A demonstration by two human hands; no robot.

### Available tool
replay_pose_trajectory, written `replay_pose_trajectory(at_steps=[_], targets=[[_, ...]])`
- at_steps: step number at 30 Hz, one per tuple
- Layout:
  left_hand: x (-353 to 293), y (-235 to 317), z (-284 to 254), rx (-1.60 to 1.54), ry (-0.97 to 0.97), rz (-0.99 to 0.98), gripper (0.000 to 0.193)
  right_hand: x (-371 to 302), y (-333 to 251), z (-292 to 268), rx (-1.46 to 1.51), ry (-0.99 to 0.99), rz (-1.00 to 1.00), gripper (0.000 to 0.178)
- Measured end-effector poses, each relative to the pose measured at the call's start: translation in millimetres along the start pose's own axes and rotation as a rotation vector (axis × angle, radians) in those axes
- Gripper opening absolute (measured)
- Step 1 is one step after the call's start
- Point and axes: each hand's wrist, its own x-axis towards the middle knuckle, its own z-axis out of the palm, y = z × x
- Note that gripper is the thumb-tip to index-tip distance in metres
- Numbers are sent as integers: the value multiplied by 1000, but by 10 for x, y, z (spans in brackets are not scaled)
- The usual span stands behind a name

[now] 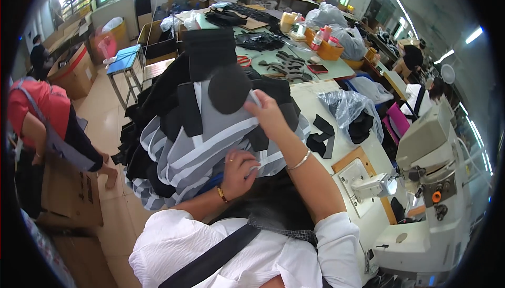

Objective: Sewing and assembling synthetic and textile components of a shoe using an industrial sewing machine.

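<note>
A thick pile of cut fabric pieces (pixel 194 122), grey with white stripes and black, lies in front of me. On top, a round black piece (pixel 230 91) and a ribbed black piece (pixel 210 51) stand out. My right hand (pixel 269 115) pinches the pale edge of a grey fabric piece beside the round one. Closer to my body, my left hand (pixel 238 176) has its fingers curled at the near edge of the grey fabric, a pale bit of it showing at the fingertips. Its thumb is mostly hidden.
A sewing machine (pixel 368 185) stands at my right on a white table (pixel 307 98). Black scraps (pixel 321 138) and a clear plastic bag (pixel 350 106) lie nearby. Farther off are dark curved pieces (pixel 289 66), red scissors (pixel 243 61) and a phone (pixel 317 69). A person (pixel 50 114) bends over cardboard boxes at left.
</note>
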Motion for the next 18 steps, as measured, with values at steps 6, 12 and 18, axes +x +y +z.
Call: replay_pose_trajectory(at_steps=[6,12,18], targets=[[-423,-433,75,290,-22,-233,29,-308,-659,-216,768,-102,-246,43],[-358,-591,-176,-947,250,-523,32,-1248,-406,-603,433,311,-44,74],[208,-126,-4,-1686,-353,-523,53,-2740,-198,-730,-127,532,-221,47]])
